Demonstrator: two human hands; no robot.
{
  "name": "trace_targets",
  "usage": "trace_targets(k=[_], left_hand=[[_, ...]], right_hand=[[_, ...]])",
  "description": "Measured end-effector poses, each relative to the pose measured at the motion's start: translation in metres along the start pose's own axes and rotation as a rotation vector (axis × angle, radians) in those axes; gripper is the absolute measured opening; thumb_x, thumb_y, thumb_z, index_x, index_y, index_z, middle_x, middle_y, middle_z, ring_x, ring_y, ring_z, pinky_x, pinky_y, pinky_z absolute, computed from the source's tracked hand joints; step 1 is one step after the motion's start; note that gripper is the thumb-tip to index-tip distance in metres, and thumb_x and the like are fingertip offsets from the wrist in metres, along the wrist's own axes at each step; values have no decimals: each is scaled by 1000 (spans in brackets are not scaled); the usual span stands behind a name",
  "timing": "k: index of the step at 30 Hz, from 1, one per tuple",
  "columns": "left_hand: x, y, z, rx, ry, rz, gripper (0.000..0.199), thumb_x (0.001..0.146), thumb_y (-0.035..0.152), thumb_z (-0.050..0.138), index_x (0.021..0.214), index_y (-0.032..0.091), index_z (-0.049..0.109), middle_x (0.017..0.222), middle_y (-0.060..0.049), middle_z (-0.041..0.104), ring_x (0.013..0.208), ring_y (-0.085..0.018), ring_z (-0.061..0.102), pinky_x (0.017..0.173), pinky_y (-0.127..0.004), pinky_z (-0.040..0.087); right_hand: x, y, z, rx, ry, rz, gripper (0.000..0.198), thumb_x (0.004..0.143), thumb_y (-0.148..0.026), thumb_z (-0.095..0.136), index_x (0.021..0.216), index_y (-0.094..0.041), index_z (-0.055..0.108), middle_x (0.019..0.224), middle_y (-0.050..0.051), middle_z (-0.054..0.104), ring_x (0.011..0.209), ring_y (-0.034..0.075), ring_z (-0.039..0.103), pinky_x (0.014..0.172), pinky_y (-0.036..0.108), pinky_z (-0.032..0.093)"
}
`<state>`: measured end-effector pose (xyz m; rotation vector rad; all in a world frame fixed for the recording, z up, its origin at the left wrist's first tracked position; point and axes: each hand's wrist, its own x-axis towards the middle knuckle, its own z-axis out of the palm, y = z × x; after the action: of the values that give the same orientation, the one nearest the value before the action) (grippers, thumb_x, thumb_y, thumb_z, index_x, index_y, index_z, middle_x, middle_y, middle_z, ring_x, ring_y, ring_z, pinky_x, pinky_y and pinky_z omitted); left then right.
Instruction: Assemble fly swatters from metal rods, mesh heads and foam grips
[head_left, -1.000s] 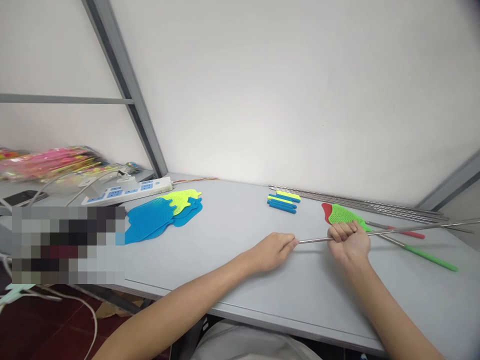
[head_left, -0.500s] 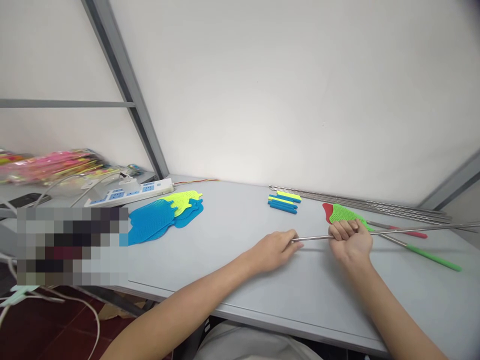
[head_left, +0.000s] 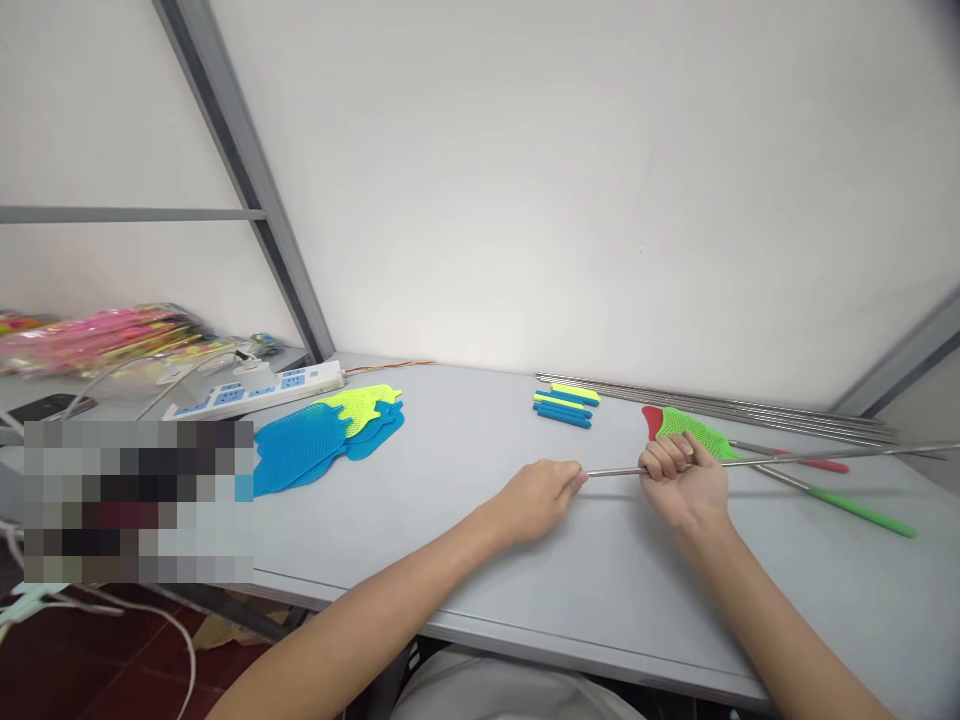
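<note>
A thin metal rod (head_left: 832,456) runs sideways above the table, its far end leaving the view at the right. My left hand (head_left: 541,495) is closed on the rod's left end, which its fingers hide. Palm up, my right hand (head_left: 684,480) has its fingers curled round the rod farther right. Just behind that hand lie a green fly swatter (head_left: 694,432) and a red fly swatter (head_left: 651,422), partly overlapped, with their handles pointing right.
Blue swatter heads (head_left: 300,450) and yellow-green ones (head_left: 367,403) are piled left. Short blue and yellow handle sleeves (head_left: 564,412) lie mid-table. Several metal rods (head_left: 750,410) line the wall. A power strip (head_left: 259,392), cables and bagged colourful items (head_left: 112,335) are far left.
My right hand has shifted slightly left, nearer my left hand. The fingers of my left hand have closed more tightly over the rod's end. The view has moved a little.
</note>
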<state>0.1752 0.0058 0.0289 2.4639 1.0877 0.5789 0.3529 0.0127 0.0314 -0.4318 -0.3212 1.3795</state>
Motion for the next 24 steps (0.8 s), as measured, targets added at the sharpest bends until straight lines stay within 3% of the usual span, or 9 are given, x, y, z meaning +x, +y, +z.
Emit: trace_targets(k=[8, 14, 24], left_hand=[[0, -1, 12, -210, -97, 47, 31, 84, 29, 19, 62, 17, 38, 56, 3, 41, 53, -8, 38, 54, -18, 31], [0, 0, 15, -339, -114, 28, 33, 84, 31, 19, 61, 16, 38, 56, 4, 37, 54, -7, 35, 54, -18, 31], [-1, 0, 11, -216, -78, 46, 30, 84, 31, 17, 71, 17, 40, 62, 2, 44, 59, -8, 40, 58, -20, 33]], right_hand=[[-11, -4, 12, -134, -48, -151, 33, 72, -26, 45, 52, -17, 20, 42, -8, 9, 33, 6, 12, 33, 23, 8], [-13, -5, 16, -172, -49, -160, 34, 73, -29, 45, 52, -17, 20, 42, -8, 7, 32, 5, 11, 33, 24, 5], [-6, -4, 7, -169, -44, -169, 33, 74, -29, 44, 53, -18, 21, 41, -8, 11, 32, 5, 14, 33, 23, 9]])
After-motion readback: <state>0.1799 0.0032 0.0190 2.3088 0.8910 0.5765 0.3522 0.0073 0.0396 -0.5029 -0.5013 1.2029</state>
